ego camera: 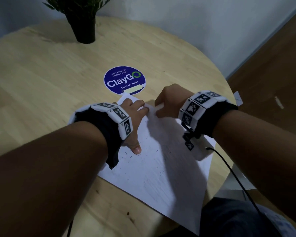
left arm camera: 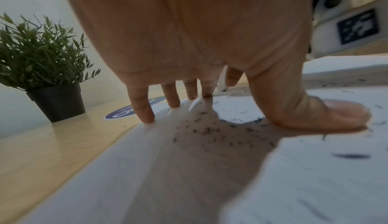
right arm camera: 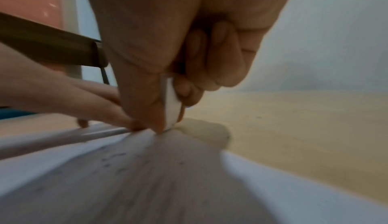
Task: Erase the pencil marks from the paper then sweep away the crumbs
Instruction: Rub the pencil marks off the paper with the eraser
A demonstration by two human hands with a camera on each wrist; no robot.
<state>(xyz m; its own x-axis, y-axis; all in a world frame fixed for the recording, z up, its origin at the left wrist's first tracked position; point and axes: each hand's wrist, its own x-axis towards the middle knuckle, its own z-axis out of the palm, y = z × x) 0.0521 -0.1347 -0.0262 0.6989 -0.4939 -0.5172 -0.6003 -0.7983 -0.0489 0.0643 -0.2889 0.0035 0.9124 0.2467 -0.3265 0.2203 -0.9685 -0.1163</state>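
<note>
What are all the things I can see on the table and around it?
paper: one, white, lying on the table's near side
crumbs: many, dark, scattered on the paper
eraser: one, white, tip on the paper's far end
table: one, light wood, round
sticker: one, blue, round, mid-table
plant: one, green in black pot, far edge
left hand: fingers spread, pressing the paper
right hand: pinching the eraser

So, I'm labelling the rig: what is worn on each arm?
Both forearms are bare. Each wrist carries a black cuff ringed by white blocks printed with black square markers: left band, right band. A thin black cable trails from the right one.
</note>
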